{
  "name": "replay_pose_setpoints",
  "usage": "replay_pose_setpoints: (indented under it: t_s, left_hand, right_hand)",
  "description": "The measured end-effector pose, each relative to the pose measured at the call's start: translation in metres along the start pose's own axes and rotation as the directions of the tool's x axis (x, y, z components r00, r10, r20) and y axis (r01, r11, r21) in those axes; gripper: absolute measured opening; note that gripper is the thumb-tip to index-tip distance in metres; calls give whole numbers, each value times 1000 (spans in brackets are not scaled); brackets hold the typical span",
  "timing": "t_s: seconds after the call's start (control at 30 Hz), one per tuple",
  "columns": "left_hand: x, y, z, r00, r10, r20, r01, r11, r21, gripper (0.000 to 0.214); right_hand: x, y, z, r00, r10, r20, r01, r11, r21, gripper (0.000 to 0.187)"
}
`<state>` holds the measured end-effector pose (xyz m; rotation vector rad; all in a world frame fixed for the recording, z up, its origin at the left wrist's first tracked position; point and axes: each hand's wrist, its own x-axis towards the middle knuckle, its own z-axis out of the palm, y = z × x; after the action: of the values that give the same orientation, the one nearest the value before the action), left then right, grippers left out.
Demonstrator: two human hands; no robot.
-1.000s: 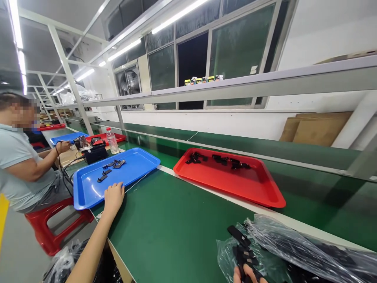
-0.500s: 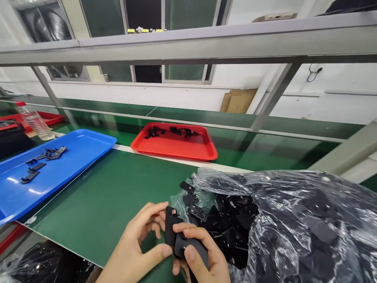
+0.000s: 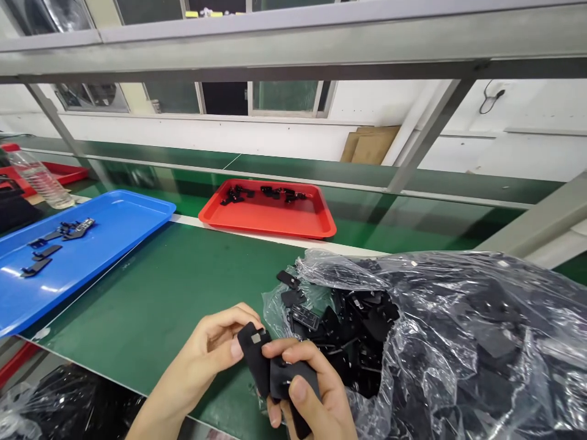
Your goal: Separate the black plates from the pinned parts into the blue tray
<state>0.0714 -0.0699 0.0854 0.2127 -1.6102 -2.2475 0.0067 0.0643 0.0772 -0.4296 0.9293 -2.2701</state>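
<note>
My left hand (image 3: 202,357) pinches the upper end of a flat black plastic piece (image 3: 257,363), thumb on its edge and fingers partly hidden behind. A small light square shows near that end. My right hand (image 3: 323,391) grips a second, wider black plastic piece (image 3: 291,374) between thumb and fingers, and its index finger also touches the first piece. The two pieces are side by side, overlapping at the lower part. Another dark length shows beneath my right thumb; whether it is separate I cannot tell. Just right of my hands lies an opened clear plastic bag (image 3: 440,342) full of black parts (image 3: 362,330).
A red tray (image 3: 270,220) with small black parts stands at the back of the green table (image 3: 192,269). At left are a blue tray (image 3: 123,214) holding several black pieces and a clear bottle (image 3: 41,180). A metal shelf beam (image 3: 293,46) crosses above.
My left thumb and fingers have closed onto the first black piece, whose upper end has tilted left and turned its light square into view. The camera view has dipped slightly.
</note>
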Motion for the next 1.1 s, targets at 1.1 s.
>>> replay_pose_setpoints:
  t_s: [1.1]
  left_hand:
    - [1, -2, -21, 994, 93, -59, -75, 966, 248, 30]
  right_hand:
    - [6, -1, -4, 928, -45, -369, 47, 999, -4, 30]
